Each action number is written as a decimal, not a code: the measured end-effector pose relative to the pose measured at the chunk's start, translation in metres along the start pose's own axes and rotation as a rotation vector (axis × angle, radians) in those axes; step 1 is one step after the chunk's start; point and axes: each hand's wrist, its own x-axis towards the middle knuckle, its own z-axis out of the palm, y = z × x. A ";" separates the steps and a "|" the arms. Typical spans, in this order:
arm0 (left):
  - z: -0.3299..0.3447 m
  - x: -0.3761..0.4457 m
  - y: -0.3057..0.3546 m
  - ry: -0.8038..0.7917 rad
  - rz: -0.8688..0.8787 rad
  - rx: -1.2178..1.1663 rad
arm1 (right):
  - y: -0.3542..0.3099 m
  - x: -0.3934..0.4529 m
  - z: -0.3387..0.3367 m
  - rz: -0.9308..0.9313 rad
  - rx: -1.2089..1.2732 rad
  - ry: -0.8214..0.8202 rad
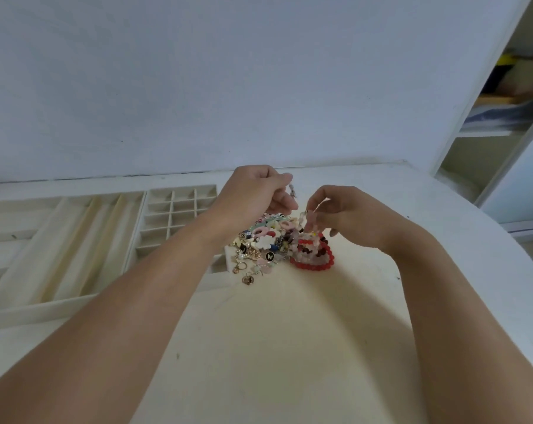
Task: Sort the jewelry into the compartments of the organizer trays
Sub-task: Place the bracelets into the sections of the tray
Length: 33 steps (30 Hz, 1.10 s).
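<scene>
Above the jewelry pile (268,243) near the worktop's (259,332) far edge, a pale bead strand (302,217) is pinched by both hands, left hand (256,191) and right hand (341,215). The organizer trays (75,240) lie leftward, nearer the left hand.

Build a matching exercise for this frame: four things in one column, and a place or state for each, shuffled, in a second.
Things:
1. left hand
2. right hand
3. red bead bracelet
4. grid tray

Places or states:
A. lies on the table at the right edge of the jewelry pile
B. raised over the pile, pinching a short beaded strand
C. sits left of the pile, small compartments look bare
D. fingers pinch pale beads just above the bracelets

Pairs: 1-B, 2-D, 3-A, 4-C
</scene>
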 end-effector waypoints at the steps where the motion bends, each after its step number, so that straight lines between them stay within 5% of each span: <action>1: -0.001 0.000 0.000 0.013 0.001 0.013 | -0.001 0.000 0.000 -0.037 0.077 0.012; 9: -0.009 0.001 0.002 0.134 0.023 0.030 | -0.008 0.002 0.005 -0.184 0.391 0.124; 16: -0.048 -0.017 0.006 0.197 0.096 0.134 | -0.015 0.002 0.025 -0.265 0.157 0.358; 22: -0.116 -0.052 -0.003 0.232 0.086 0.200 | -0.047 0.000 0.056 -0.336 0.046 0.315; 33: -0.247 -0.100 -0.039 0.349 0.032 0.140 | -0.162 0.041 0.152 -0.470 0.201 0.061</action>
